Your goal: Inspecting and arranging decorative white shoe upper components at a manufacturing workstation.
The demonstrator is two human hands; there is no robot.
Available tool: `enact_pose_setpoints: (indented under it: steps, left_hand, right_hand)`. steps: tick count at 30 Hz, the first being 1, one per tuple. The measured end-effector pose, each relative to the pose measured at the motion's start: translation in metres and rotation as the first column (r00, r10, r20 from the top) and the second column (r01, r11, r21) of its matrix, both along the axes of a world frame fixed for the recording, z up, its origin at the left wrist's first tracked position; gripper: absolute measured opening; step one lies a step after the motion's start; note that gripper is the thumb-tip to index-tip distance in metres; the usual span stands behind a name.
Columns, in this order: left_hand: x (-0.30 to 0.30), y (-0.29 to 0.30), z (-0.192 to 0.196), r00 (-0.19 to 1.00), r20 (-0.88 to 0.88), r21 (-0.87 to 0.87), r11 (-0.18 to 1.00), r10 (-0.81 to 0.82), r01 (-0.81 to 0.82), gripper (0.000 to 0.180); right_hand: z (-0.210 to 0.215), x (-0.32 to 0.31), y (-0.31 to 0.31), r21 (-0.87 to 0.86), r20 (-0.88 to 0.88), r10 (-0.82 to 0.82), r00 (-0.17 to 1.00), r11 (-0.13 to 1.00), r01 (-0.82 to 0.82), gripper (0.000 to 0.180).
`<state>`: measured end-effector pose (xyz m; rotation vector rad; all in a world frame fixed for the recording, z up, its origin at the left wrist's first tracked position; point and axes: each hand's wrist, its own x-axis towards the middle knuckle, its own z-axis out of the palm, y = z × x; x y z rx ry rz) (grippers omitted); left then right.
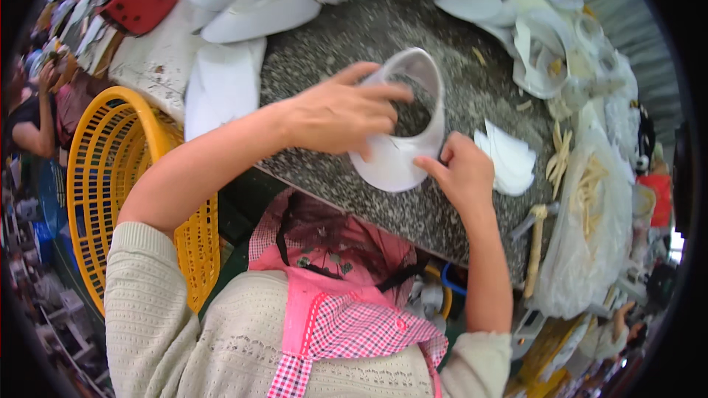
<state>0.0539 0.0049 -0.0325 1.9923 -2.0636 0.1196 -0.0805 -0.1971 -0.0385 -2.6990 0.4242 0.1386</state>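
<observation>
White looped piece point(396, 165), one, over worktop point(310, 55): left hand point(343, 114) spreading fingers across its opening; right hand point(468, 171) resting thumb at its edge, pinching indiscernible. Even support is probably preserving its curve.

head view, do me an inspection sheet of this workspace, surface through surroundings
Surface: dark speckled worktop
Job's things: curved white piece between the hands; flat white pieces to its right
Clutter: white pile at upper left; tan strips and clear plastic bag at right
Hands: left hand over the piece, fingers blurred; right hand at its lower right edge
Cables: nothing seen
Surroundings: yellow basket and a person at left
</observation>
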Motion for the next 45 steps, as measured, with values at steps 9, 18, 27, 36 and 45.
enact_pose_setpoints:
  steps: [9,18,27,36,45]
  left_hand:
    - [-0.057,0.001,0.006,0.992,-0.121,-0.095,0.995,-0.014,0.003,0.023]
    - [-0.092,0.049,0.049,0.919,-0.328,-0.788,0.472,0.220,-0.395,0.016]
    - [-0.083,0.047,0.083,0.941,-0.328,-0.900,0.274,0.087,-0.340,0.038]
    - [-0.126,0.026,0.011,-0.713,-0.676,-0.302,0.952,-0.183,0.042,0.077]
    - [-0.105,0.018,0.036,-0.050,-0.998,-0.041,0.987,-0.033,0.158,0.044]
  right_hand:
    - [-0.022,-0.073,0.003,0.819,0.408,-0.299,0.863,0.537,-0.201,0.066]
    - [0.037,-0.052,0.030,0.883,0.333,-0.207,0.920,0.411,-0.227,0.044]
    - [0.028,-0.064,0.062,0.993,0.090,-0.540,0.837,-0.016,-0.117,0.044]
    - [-0.042,-0.082,0.028,0.951,0.272,-0.360,0.893,-0.040,-0.305,0.028]
    - [-0.019,-0.087,0.047,0.927,0.368,-0.533,0.762,0.271,-0.258,0.012]
